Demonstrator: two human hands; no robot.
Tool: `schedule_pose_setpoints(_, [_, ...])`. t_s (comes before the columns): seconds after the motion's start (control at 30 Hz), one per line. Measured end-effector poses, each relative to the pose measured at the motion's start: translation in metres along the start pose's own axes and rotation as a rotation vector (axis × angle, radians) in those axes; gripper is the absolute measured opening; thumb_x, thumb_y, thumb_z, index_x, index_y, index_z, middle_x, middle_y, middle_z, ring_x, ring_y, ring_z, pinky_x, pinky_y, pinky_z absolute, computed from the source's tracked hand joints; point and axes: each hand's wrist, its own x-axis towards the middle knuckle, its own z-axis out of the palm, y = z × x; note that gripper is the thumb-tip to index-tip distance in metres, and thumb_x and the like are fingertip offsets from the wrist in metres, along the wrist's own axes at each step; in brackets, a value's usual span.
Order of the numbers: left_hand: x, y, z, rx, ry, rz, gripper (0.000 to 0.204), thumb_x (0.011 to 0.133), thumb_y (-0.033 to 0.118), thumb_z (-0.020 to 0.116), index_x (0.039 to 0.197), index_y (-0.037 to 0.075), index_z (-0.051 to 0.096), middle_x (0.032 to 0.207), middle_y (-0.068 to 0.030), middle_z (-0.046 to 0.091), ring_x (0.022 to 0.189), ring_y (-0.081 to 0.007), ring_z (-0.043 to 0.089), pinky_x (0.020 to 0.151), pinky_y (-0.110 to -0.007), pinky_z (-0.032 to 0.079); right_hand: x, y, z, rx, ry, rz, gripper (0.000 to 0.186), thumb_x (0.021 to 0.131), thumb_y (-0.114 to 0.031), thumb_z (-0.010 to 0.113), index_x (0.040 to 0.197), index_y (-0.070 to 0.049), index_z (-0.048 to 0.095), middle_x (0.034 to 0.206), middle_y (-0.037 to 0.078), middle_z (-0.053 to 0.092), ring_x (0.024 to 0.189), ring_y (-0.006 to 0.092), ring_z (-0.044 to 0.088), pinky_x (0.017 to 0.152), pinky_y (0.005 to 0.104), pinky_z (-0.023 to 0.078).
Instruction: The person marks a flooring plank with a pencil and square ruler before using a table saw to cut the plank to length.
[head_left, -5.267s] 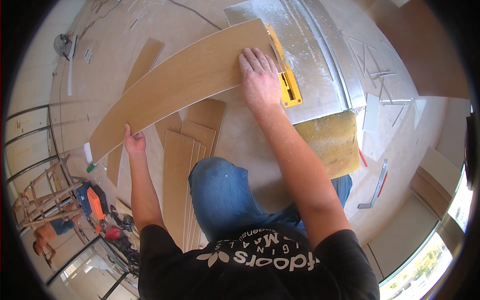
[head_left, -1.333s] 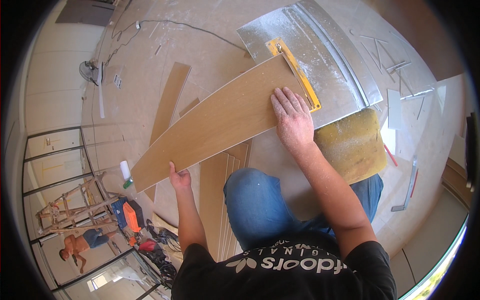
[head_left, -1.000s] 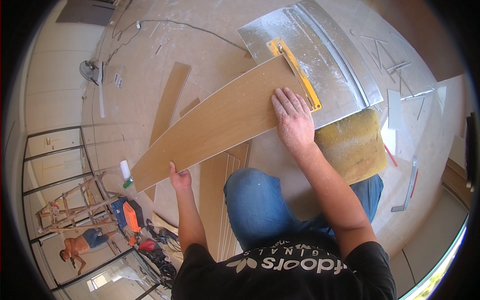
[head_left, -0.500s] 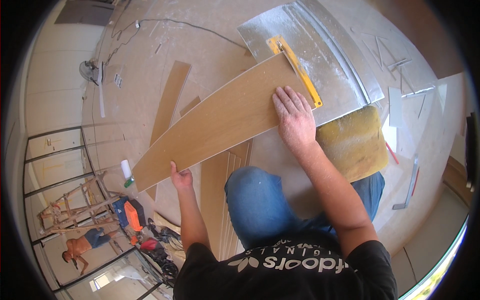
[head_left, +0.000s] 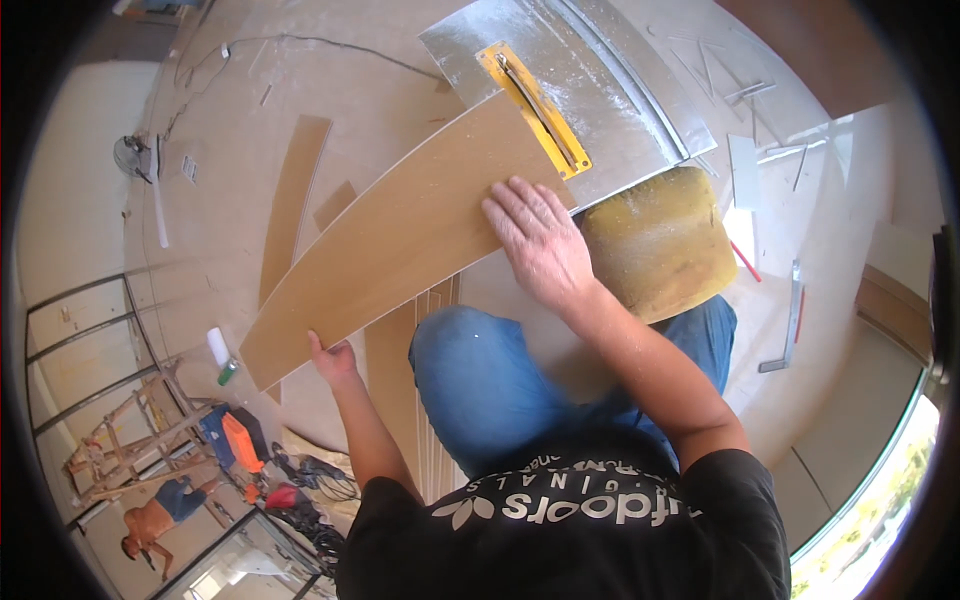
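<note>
The plank (head_left: 385, 235), a broad wood-toned board with a pale edge, lies diagonally in front of the worker, its right end at the metal table (head_left: 645, 145) and its left end out over the floor (head_left: 225, 250). The left hand (head_left: 335, 360) grips the near long edge close to the left end: thumb on the upper face, fingers underneath and out of sight. The right hand (head_left: 540, 240) is set near the right end, fingers extended and laid flat on the upper face, palm projecting past the near edge; its thumb is hidden, so from here I cannot tell whether it clasps that edge. A slotted yellow plate (head_left: 548, 130) is set in the table top, and the plank's right end runs alongside it. White dust coats part of the metal. A dusted yellow pad (head_left: 660, 245) is positioned just beside the table's near edge, forward of the worker's right leg. Lower than the plank, left of the blue-trousered left knee (head_left: 470, 360), further boards (head_left: 390, 350) lie stacked. Beyond the plank's far edge are a narrow board (head_left: 297, 200) and a small offcut (head_left: 335, 205). On the right side of the floor lie a white panel (head_left: 743, 170), a red stick (head_left: 745, 262) and a metal square (head_left: 792, 325). At lower left, a second person (head_left: 150, 520) is near an orange case (head_left: 240, 442).
</note>
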Motion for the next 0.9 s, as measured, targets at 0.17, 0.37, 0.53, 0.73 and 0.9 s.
schedule_pose_setpoints(0.17, [-0.003,0.027,-0.01,0.016,0.024,0.14,0.033,0.104,0.019,0.061,0.132,0.002,0.06,0.128,-0.0096,0.07,0.115,-0.0236,0.067,0.099,-0.038,0.056,-0.032,-0.012,-0.045,0.274,0.108,-0.127,0.041,0.081,-0.003,0.067,0.122,-0.002,0.067,0.134,0.014,0.064,0.131,0.0319,0.057,0.113,0.0453,0.043])
schedule_pose_setpoints(0.37, [0.0,0.072,-0.006,-0.074,-0.024,0.195,0.034,0.102,0.018,0.065,0.132,0.002,0.062,0.127,-0.0089,0.07,0.116,-0.0228,0.066,0.1,-0.04,0.055,-0.037,-0.007,-0.081,0.401,0.195,0.003,0.038,0.084,0.006,0.066,0.121,0.0,0.067,0.121,0.019,0.068,0.116,0.0365,0.065,0.102,0.0442,0.051])
schedule_pose_setpoints(0.53, [-0.008,0.103,0.001,-0.052,-0.085,0.269,0.032,0.103,0.019,0.064,0.13,0.003,0.063,0.127,-0.0081,0.07,0.114,-0.0218,0.067,0.1,-0.039,0.055,-0.019,-0.013,-0.089,0.688,0.112,0.354,0.028,0.103,-0.005,0.053,0.128,-0.002,0.064,0.115,0.021,0.07,0.109,0.036,0.069,0.097,0.0394,0.054])
schedule_pose_setpoints(0.73, [-0.024,0.125,0.019,-0.048,-0.035,0.313,0.038,0.102,0.021,0.065,0.135,0.004,0.06,0.132,-0.0096,0.067,0.122,-0.0252,0.062,0.107,-0.047,0.049,0.035,-0.022,-0.085,0.681,0.107,0.303,0.035,0.103,-0.015,0.054,0.136,-0.003,0.054,0.117,0.024,0.068,0.112,0.0438,0.064,0.093,0.0477,0.052])
schedule_pose_setpoints(0.9, [-0.009,0.148,0.037,-0.05,-0.116,0.285,0.04,0.101,0.021,0.067,0.137,0.005,0.058,0.133,-0.0096,0.065,0.121,-0.0273,0.062,0.104,-0.048,0.052,0.018,-0.041,-0.071,0.474,0.135,0.179,0.046,0.102,-0.015,0.054,0.145,-0.001,0.045,0.119,0.03,0.064,0.106,0.0486,0.063,0.089,0.0544,0.052])
